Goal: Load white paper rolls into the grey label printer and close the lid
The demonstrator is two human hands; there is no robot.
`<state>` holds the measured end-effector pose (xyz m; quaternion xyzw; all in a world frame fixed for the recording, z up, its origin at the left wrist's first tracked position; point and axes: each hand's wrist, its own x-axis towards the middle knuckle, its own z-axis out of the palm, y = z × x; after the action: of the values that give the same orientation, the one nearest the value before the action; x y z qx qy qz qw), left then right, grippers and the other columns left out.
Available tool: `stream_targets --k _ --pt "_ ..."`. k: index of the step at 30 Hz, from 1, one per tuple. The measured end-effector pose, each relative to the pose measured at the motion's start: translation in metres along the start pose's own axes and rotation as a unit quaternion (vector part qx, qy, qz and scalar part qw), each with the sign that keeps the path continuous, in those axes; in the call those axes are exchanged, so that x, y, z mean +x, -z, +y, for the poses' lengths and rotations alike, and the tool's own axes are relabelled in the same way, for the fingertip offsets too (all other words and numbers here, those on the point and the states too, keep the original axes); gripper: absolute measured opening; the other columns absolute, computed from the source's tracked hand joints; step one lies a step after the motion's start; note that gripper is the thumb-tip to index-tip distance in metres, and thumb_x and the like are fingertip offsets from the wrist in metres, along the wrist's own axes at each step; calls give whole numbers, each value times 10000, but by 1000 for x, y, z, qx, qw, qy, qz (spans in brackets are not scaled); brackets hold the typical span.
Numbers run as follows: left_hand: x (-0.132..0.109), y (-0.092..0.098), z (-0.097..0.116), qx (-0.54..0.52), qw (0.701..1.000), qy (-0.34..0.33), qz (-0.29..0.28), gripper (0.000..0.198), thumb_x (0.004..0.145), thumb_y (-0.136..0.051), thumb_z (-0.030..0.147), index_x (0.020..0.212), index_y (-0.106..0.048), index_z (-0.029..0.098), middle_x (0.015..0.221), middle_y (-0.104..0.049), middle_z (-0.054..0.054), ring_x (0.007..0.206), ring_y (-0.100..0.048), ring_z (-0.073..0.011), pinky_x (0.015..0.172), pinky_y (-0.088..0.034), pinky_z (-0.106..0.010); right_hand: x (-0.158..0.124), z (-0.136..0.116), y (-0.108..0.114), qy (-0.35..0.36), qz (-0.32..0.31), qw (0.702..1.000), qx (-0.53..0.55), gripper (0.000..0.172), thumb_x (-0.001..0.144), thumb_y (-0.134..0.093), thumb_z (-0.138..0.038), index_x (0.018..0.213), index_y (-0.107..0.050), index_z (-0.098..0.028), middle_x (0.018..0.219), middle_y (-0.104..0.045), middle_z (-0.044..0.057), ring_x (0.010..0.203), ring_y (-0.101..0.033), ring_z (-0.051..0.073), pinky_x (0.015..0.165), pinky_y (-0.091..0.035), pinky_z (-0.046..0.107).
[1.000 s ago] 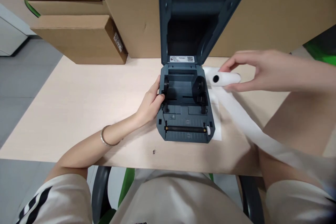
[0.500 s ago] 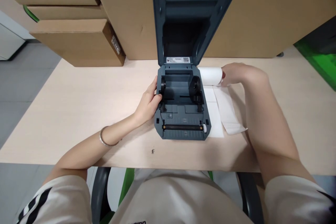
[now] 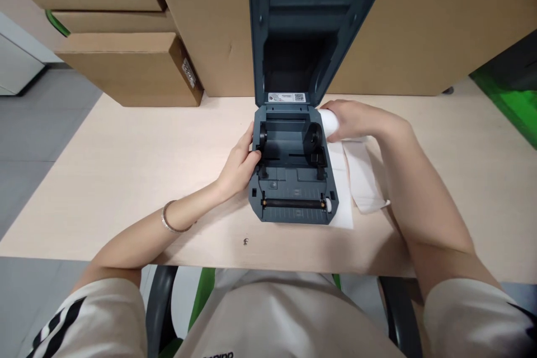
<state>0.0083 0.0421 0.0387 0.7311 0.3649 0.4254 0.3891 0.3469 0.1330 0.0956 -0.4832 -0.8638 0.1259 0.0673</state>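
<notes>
Open label printer (image 3: 293,179), frame centre, lid up
Left hand (image 3: 239,165) grips its left wall; right hand (image 3: 356,120) clasps paper roll (image 3: 328,123) just beside its right edge, tail loose on table (image 3: 126,168)

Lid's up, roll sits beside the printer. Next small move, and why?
Probably lift the paper roll with the right hand into the empty bay: lid is open, left hand braces the printer, and the roll lies just outside its right wall.
</notes>
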Motion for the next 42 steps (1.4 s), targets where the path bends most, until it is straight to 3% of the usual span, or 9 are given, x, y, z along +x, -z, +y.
stream_targets --k 3,6,11,15,19,26,33,37,42 --pt "-1 1 -3 1 1000 0 0 813 958 -537 253 1764 -431 237 1870 -441 -52 1773 -380 -313 1499 -277 -531 -18 -6 27 -16 -80 996 38 574 692 -886 -346 1259 -806 -297 1172 -853 9 895 -784 266 698 -594 365" --pt "-3 2 -6 -1 1000 15 2 798 982 -560 303 1765 -428 227 1874 -433 -66 1773 -376 -325 1497 -276 -528 -54 -10 58 39 -91 993 56 475 782 -918 -405 1242 -814 -346 1168 -861 18 914 -808 278 698 -617 381" --pt "-6 4 -11 -5 1000 29 4 779 1030 -595 393 1769 -420 220 1884 -409 -85 1786 -349 -327 1500 -265 -496 -92 -39 83 135 -63 987 68 857 688 -1000 -604 1479 -707 -452 1309 -838 18 992 -834 329 723 -673 445" --pt "-7 4 -14 -1 1000 26 5 802 1034 -598 420 1777 -403 190 1887 -393 -116 1791 -333 -343 1502 -248 -513 -75 -89 72 140 -7 981 137 753 773 -909 -628 1444 -679 -375 1354 -798 25 1124 -804 341 883 -686 467" --pt "-5 2 -11 -4 1000 28 4 797 1029 -582 383 1776 -396 180 1886 -396 -126 1781 -355 -349 1502 -242 -517 -46 -122 43 139 88 973 163 700 833 -796 -446 1495 -656 -267 1450 -757 79 1255 -754 348 1071 -620 491" --pt "-5 1 -4 -7 999 33 -2 816 1005 -548 282 1797 -365 205 1894 -387 -94 1784 -348 -341 1487 -295 -521 -21 -121 8 68 101 992 -15 737 799 -731 -360 1523 -689 -230 1433 -786 110 1278 -735 390 1088 -530 525" --pt "-5 1 -6 -15 999 30 -1 788 1019 -545 279 1789 -383 250 1900 -376 -63 1783 -353 -338 1489 -284 -542 -1 -114 -17 98 115 984 -93 661 878 -752 -289 1521 -679 -150 1476 -760 164 1338 -685 396 1088 -489 521" --pt "-5 1 -7 -12 1000 26 -2 784 1026 -569 307 1784 -388 225 1898 -379 -79 1784 -351 -340 1490 -286 -522 -18 -125 -2 99 87 986 -106 531 1015 -699 -347 1506 -699 -145 1430 -773 171 1356 -691 406 1154 -503 557" --pt "-6 1 -7 -9 999 35 0 775 1028 -567 307 1782 -397 240 1892 -391 -70 1783 -358 -318 1495 -272 -517 -68 -150 15 146 21 989 -10 512 1169 -483 -479 1521 -714 -187 1473 -778 141 1269 -778 335 1027 -657 487"
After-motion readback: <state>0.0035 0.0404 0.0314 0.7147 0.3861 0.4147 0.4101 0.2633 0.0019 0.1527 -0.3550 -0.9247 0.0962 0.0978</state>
